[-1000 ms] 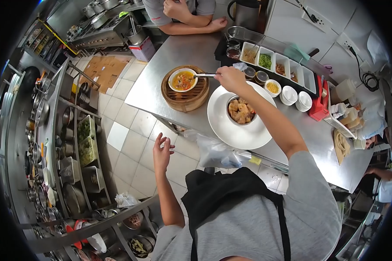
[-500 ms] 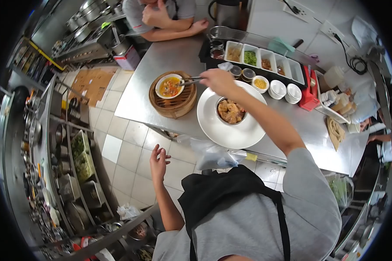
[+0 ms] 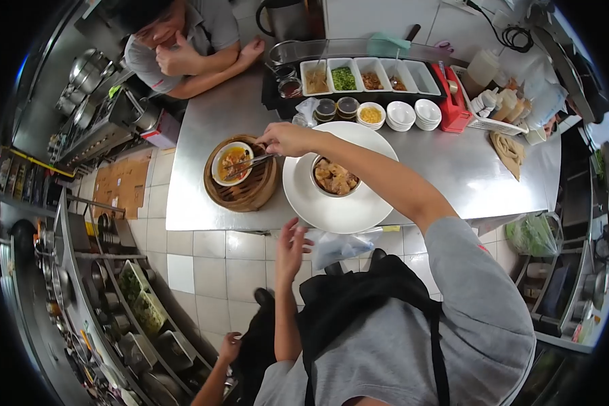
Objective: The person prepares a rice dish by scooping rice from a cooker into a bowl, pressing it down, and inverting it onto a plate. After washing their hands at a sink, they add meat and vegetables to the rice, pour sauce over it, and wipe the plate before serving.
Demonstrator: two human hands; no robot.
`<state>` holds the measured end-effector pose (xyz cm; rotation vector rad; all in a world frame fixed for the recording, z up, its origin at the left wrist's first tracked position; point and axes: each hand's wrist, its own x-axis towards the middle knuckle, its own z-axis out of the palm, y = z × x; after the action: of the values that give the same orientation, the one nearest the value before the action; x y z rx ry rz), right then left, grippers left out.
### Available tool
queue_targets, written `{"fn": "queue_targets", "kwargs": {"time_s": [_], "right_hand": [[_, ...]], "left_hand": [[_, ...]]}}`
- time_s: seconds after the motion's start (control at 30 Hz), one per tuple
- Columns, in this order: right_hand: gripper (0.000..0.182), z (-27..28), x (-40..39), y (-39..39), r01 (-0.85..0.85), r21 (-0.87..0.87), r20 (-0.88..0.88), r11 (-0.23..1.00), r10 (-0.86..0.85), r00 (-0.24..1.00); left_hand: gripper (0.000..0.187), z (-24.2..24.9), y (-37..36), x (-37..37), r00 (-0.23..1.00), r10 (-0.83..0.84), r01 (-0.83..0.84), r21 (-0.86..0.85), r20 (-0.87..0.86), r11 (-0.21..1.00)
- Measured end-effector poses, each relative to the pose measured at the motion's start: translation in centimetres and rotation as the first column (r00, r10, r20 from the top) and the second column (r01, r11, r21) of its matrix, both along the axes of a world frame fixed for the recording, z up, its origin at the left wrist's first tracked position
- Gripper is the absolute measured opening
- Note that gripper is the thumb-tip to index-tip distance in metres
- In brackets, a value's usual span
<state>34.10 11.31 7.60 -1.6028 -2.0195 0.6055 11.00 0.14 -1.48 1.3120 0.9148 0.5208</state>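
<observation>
Right hand (image 3: 285, 139) fingers clamped on spoon (image 3: 249, 163) over soup bowl (image 3: 232, 163); left hand (image 3: 291, 245) released. Advise level, slow dipping.

Bare desk (image 3: 203, 118) lies open at the upper left of the steamer basket (image 3: 242, 184) and right of the white plate (image 3: 338, 179). The condiment tray (image 3: 369, 74) and small bowls (image 3: 413, 114) block the top centre.
</observation>
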Motion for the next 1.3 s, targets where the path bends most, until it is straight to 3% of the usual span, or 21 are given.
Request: {"fn": "queue_targets", "kwargs": {"time_s": [0.07,0.13,0.17,0.2,0.23,0.27,0.3,0.4,0.43,0.5,0.6,0.67,0.73,0.93,1.07,1.3], "right_hand": [[0.031,0.5,1.5,-1.1,0.077,0.234,-0.039,0.969,-0.069,0.997],[0.031,2.7,3.5,-4.9,0.268,0.361,-0.142,0.893,-0.231,0.963],[0.029,3.3,4.9,-7.5,0.367,0.371,-0.257,0.853,-0.286,0.923],[0.027,4.2,6.2,-10.9,0.487,0.313,-0.328,0.816,-0.388,0.861],[0.023,3.4,7.6,-13.7,0.606,0.421,-0.430,0.675,-0.440,0.789],[0.023,2.6,8.7,-17.4,0.768,0.245,-0.495,0.592,-0.605,0.624],[0.024,0.8,10.1,-21.3,0.852,0.236,-0.507,0.468,-0.689,0.519],[0.028,-2.5,11.3,-33.3,0.974,-0.004,-0.505,0.228,-0.841,0.195],[0.029,-3.0,10.7,-36.8,0.982,-0.104,-0.497,0.155,-0.864,0.084],[0.030,-5.6,10.3,-43.0,0.993,-0.103,-0.453,0.054,-0.892,0.001],[0.030,-9.8,9.3,-50.2,0.998,-0.030,-0.427,-0.054,-0.902,-0.061],[0.030,-11.0,8.3,-54.2,0.980,-0.159,-0.482,-0.122,-0.857,-0.185],[0.029,-13.2,8.1,-58.4,0.978,-0.110,-0.477,-0.176,-0.854,-0.208],[0.029,-16.7,8.1,-72.2,0.929,-0.212,-0.449,-0.302,-0.815,-0.367],[0.030,-18.4,7.7,-79.0,0.879,-0.306,-0.451,-0.367,-0.757,-0.473],[0.032,-20.1,6.7,-84.6,0.768,-0.489,-0.417,-0.414,-0.662,-0.623]], "left_hand": [[0.043,0.4,-0.4,2.2,0.994,-0.099,0.102,-0.053,0.047,0.993],[0.047,1.3,-1.1,3.9,0.973,-0.089,0.150,-0.294,0.212,0.944],[0.047,0.5,-1.0,4.7,0.980,-0.019,0.096,-0.389,0.196,0.916],[0.047,-0.1,-0.9,5.2,0.979,-0.041,0.116,-0.382,0.199,0.917],[0.046,-0.6,-0.9,5.5,0.971,0.001,0.098,-0.406,0.237,0.909],[0.046,-0.9,-1.1,5.8,0.961,0.043,0.083,-0.432,0.273,0.898],[0.048,-0.6,-1.2,5.8,0.956,0.064,0.070,-0.432,0.287,0.899],[0.047,-0.7,-1.3,5.7,0.949,0.088,0.058,-0.441,0.304,0.896],[0.044,-1.1,-1.5,5.5,0.948,0.094,0.053,-0.443,0.304,0.895],[0.043,-0.1,-2.8,5.7,0.957,0.077,0.048,-0.418,0.278,0.907],[0.043,1.0,-5.6,6.0,0.971,0.031,0.064,-0.384,0.236,0.921],[0.045,1.3,-8.1,7.2,0.971,-0.012,0.108,-0.390,0.241,0.915],[0.045,1.7,-11.2,8.9,0.969,-0.029,0.131,-0.412,0.247,0.902],[0.046,3.9,-23.0,17.5,0.917,-0.280,0.375,-0.372,0.284,0.849],[0.048,3.0,-29.6,24.2,0.878,-0.377,0.476,-0.460,0.295,0.749],[0.049,3.5,-39.7,35.9,0.759,-0.571,0.645,-0.475,0.312,0.598]]}}
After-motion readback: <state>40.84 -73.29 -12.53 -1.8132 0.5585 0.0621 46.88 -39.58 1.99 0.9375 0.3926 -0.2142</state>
